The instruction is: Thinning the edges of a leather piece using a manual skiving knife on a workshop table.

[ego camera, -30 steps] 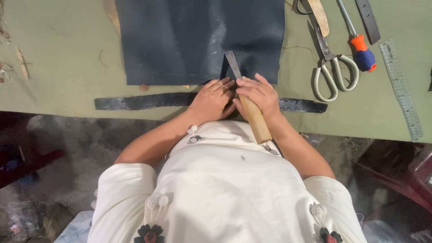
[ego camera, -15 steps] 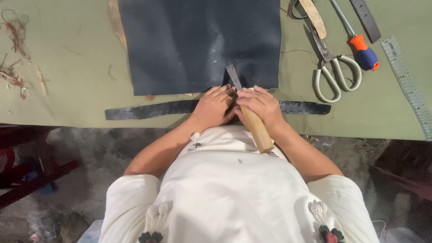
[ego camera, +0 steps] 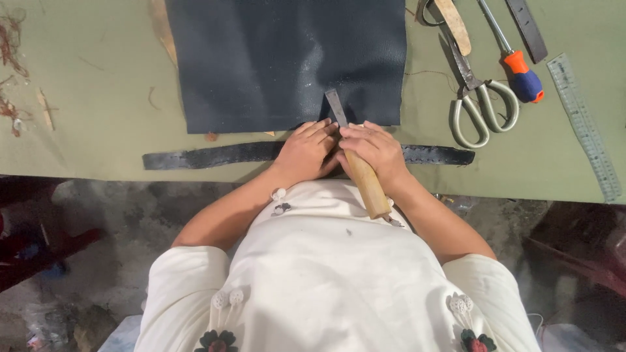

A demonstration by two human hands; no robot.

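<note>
A dark sheet of leather (ego camera: 287, 58) lies on the green table (ego camera: 98, 137). In front of it runs a long dark strap (ego camera: 208, 156) along the table's near edge. My right hand (ego camera: 373, 151) grips a knife with a wooden handle (ego camera: 366, 186), whose flat metal blade (ego camera: 335, 107) rests on the leather's lower edge. My left hand (ego camera: 305, 153) lies flat beside it, pressing on the strap and the leather's edge, fingers touching the right hand.
To the right lie scissors (ego camera: 475, 98), a screwdriver with an orange and blue handle (ego camera: 518, 68), a clear ruler (ego camera: 585, 127), a dark flat bar (ego camera: 529, 29) and a tan wooden piece (ego camera: 454, 25). Scraps (ego camera: 13, 78) lie at the far left. Floor below.
The view has shifted slightly. Both hands stay together at the leather's lower edge with the knife; the blade remains on the leather.
</note>
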